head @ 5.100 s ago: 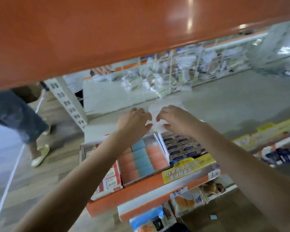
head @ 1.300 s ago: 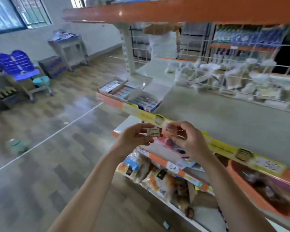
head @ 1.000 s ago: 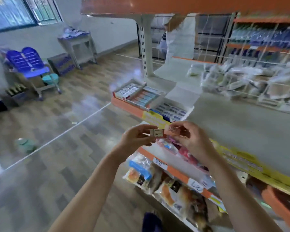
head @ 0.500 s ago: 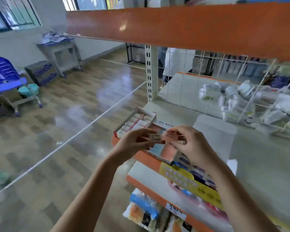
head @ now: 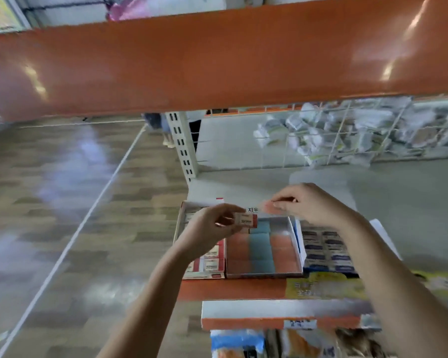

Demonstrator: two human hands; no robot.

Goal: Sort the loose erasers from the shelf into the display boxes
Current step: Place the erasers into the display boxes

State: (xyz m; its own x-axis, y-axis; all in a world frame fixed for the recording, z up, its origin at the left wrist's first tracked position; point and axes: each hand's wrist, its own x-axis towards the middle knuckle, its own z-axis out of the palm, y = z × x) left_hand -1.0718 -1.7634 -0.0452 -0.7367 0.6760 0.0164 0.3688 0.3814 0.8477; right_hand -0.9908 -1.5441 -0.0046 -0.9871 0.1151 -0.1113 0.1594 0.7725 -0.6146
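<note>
Erasers sit in both our hands above the display boxes. Our left hand pinches a white-sleeved eraser over the left box of like ones. Our right hand pinches a blurred pink eraser above the far end of the middle box, which holds pink and blue rows. A third box lies just right, all on the grey shelf.

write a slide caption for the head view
Left hand and right hand each pinch an eraser above the open display boxes on the shelf.
</note>
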